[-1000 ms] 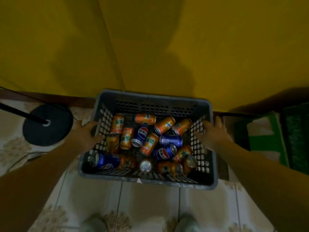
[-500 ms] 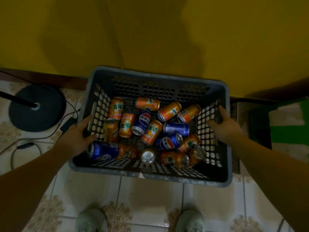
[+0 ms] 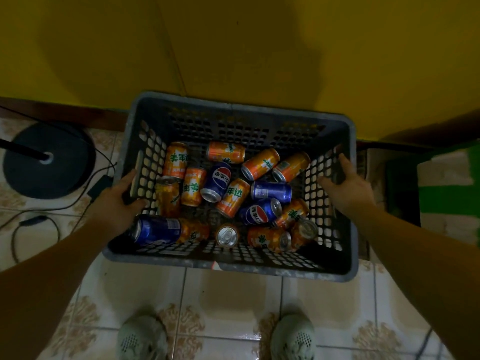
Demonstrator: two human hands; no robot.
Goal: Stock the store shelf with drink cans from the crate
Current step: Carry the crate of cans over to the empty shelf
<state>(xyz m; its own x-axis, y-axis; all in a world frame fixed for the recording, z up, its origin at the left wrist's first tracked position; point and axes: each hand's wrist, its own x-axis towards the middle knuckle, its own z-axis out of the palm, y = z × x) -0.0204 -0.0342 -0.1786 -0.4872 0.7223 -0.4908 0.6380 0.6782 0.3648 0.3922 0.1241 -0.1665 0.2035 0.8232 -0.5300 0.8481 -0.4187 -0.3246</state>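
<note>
Head view: grey crate (image 3: 233,266) above tiled floor (image 3: 233,294), by yellow wall (image 3: 259,48). Left hand (image 3: 114,201) grips left wall, right hand (image 3: 348,188) grips right wall (thumbs inside). Orange and blue cans (image 3: 233,197) lie jumbled within.

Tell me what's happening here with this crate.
A person grips a grey plastic crate by its side walls, left hand on the left wall, right hand on the right. Inside lie jumbled orange cans and blue cans, plus one silver-topped can standing upright. No can is out yet, and no shelf is in view; a yellow wall stands beyond the crate.
</note>
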